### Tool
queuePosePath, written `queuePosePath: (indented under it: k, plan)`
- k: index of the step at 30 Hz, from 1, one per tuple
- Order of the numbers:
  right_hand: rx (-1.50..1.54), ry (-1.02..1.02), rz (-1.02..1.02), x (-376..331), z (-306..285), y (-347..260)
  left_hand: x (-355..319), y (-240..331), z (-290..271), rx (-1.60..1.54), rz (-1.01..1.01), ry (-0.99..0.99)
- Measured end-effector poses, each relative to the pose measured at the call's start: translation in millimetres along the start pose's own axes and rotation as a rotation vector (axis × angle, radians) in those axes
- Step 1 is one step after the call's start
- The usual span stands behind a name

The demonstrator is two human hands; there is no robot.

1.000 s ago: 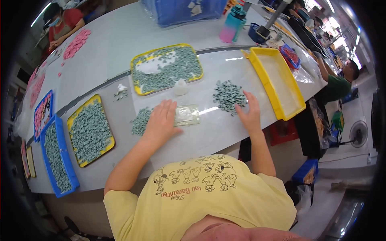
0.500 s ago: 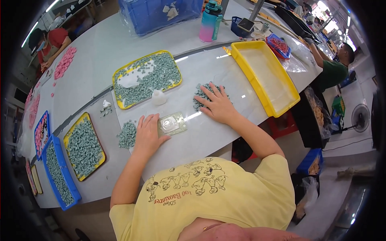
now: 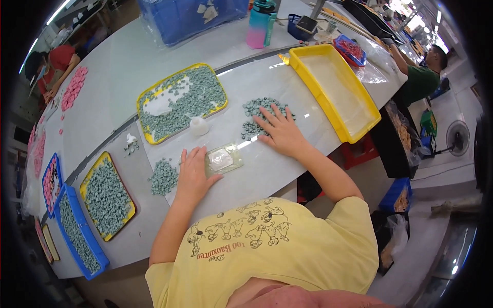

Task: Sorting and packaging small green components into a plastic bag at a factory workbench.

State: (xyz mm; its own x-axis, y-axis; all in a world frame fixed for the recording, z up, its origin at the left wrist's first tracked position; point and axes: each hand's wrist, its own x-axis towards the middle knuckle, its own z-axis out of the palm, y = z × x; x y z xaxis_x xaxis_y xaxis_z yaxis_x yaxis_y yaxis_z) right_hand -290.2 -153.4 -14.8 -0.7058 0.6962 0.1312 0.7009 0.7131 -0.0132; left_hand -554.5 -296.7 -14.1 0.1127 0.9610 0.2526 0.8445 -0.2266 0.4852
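My right hand (image 3: 284,133) lies palm down with fingers spread over small grey-green pieces (image 3: 252,106), which are scattered in a flat patch on the table. My left hand (image 3: 193,173) rests flat, fingers stretched out, between a heap of the same pieces (image 3: 163,178) and a thin greenish square pad (image 3: 235,158) with a white patch in its middle. Its thumb lies by the pad's near corner. Beyond the pad stands a small white rounded container (image 3: 198,126). What the pieces are exactly is too small to tell.
A yellow-rimmed tray (image 3: 224,105) of green pieces lies ahead; another tray (image 3: 134,209) and a blue bin (image 3: 100,261) stand left. A deep yellow tray (image 3: 302,77) is at right. Farther back are a bottle (image 3: 261,25) and a blue crate (image 3: 179,25). Two people work nearby.
My right hand has shifted slightly right and nearer, and the pieces under it are more spread out. My left hand stays beside the pad. The whole view has tilted a little.
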Motion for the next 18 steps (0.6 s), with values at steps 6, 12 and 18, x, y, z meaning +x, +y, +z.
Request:
queuePosePath:
  k: [6,12,18]
  plan:
    - [0.132,0.122,0.039,21,7,-32,-30,-41,-39,0.198,0.036,0.033]
    - [0.368,0.353,0.026,34,20,-52,-45,-89,-57,0.388,-0.165,0.122]
    - [0.399,0.459,-0.029,35,22,-56,-39,-113,-40,0.383,-0.150,0.198]
